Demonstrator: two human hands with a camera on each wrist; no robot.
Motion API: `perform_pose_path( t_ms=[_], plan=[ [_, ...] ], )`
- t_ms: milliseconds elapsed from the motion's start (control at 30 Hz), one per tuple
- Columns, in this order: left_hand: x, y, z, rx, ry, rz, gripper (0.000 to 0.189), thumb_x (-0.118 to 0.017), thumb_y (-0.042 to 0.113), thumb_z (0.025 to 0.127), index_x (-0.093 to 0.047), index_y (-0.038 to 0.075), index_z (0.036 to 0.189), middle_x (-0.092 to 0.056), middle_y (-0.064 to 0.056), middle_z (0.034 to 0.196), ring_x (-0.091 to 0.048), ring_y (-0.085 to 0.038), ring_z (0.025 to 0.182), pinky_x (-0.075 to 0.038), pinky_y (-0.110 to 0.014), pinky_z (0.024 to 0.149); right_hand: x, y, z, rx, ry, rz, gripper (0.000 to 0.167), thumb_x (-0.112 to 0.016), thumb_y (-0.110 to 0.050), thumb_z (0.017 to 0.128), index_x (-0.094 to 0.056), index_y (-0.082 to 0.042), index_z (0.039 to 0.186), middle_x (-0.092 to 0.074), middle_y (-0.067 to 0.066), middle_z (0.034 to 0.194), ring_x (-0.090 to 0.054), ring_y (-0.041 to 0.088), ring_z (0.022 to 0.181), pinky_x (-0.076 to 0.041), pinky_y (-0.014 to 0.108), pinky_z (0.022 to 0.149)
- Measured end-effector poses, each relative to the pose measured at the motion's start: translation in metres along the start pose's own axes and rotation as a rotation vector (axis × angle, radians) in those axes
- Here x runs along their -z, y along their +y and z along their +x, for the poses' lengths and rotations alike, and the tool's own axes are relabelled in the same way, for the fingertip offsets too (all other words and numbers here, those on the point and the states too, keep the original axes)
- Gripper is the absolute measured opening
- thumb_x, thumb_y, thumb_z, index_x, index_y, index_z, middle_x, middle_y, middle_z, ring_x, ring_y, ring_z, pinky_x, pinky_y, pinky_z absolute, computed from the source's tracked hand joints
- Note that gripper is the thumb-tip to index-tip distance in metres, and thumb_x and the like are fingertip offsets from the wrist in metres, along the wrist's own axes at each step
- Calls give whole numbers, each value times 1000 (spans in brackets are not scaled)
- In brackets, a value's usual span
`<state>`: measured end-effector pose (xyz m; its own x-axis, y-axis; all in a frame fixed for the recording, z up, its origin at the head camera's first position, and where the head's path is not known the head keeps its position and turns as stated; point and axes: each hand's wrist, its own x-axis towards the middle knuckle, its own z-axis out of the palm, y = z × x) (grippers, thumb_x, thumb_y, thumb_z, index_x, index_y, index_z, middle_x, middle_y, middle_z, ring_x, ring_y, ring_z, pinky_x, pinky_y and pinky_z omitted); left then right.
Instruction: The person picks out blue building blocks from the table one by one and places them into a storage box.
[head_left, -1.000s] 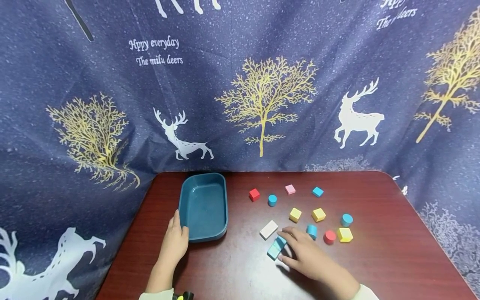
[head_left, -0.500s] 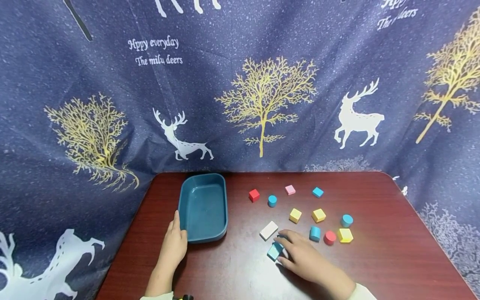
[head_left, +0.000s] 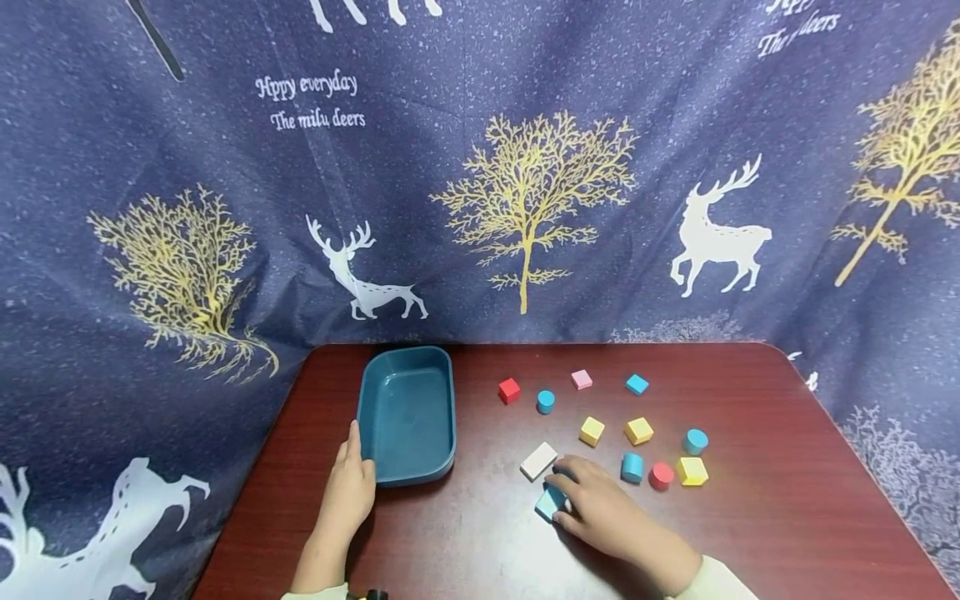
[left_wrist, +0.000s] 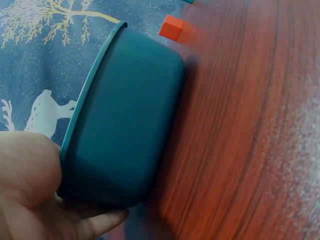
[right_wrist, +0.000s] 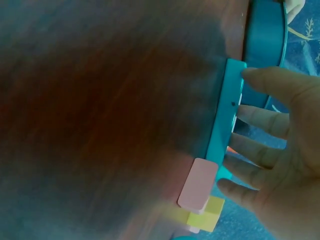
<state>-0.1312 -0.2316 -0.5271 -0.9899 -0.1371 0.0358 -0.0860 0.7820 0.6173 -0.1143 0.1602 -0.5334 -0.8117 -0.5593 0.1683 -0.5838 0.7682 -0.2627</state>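
Note:
My left hand [head_left: 348, 485] lies at the near left corner of a dark teal plastic tray [head_left: 453, 417]. Its fingers stretch straight along the outer wall, and the thumb sits at the corner. In the left wrist view a fingertip touches the tray's side wall [left_wrist: 120, 115]. My right hand [head_left: 596, 504] arches over a turquoise block [head_left: 550, 502] and holds it between thumb and fingers, covering part of it. The right wrist view shows the thumb tip at one end of the turquoise block [right_wrist: 227, 112]. A white block [head_left: 538, 461] lies just beyond those fingertips.
Right of the tray lie a red cube [head_left: 509, 391], a blue cylinder [head_left: 545, 402], a pink block [head_left: 581, 380] and a flat blue block [head_left: 637, 384]. Closer are several yellow blocks [head_left: 592, 431], a red cylinder [head_left: 662, 476] and more blue cylinders [head_left: 632, 467]. A printed curtain [head_left: 480, 208] hangs behind.
The right hand has shifted slightly left and covers more of the turquoise block. A blue cylinder beside it has moved a little right and shows more fully. The left hand has barely moved.

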Motion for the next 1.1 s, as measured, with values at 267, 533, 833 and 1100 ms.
perform_pose_path(
  t_ms=[267, 533, 833, 1100],
  plan=[
    [-2, -1, 1, 18, -15, -1, 67, -40, 4, 99, -14, -6, 159, -39, -35, 149, -59, -42, 110, -47, -58, 95, -1, 3, 5, 55, 13, -21, 41, -80, -17, 78, -71, -12, 118, -64, 10, 122, -60, 27, 115, -50, 47, 99],
    [0, 1, 1, 21, -19, -11, 67, -40, 3, 99, -13, -5, 160, -38, -35, 150, -58, -42, 112, -46, -59, 97, -5, 5, 11, 120, 93, -42, 35, -85, -16, 72, -73, -15, 104, -63, 1, 105, -60, 19, 100, -51, 41, 90],
    [1, 2, 1, 6, -17, -8, 66, -39, 1, 98, -15, -7, 159, -38, -38, 150, -52, -51, 126, -43, -61, 102, -3, 6, 12, 103, 31, -48, 32, -85, -18, 74, -72, -18, 104, -61, -3, 102, -57, 14, 93, -50, 35, 83],
    [-1, 0, 2, -2, 3, -16, 64, -39, 1, 99, -17, -7, 159, -39, -37, 149, -53, -50, 124, -44, -61, 100, 1, 7, 13, 102, -19, -50, 32, -86, -22, 77, -71, -19, 105, -60, -4, 101, -56, 12, 90, -50, 33, 80]
  ],
)
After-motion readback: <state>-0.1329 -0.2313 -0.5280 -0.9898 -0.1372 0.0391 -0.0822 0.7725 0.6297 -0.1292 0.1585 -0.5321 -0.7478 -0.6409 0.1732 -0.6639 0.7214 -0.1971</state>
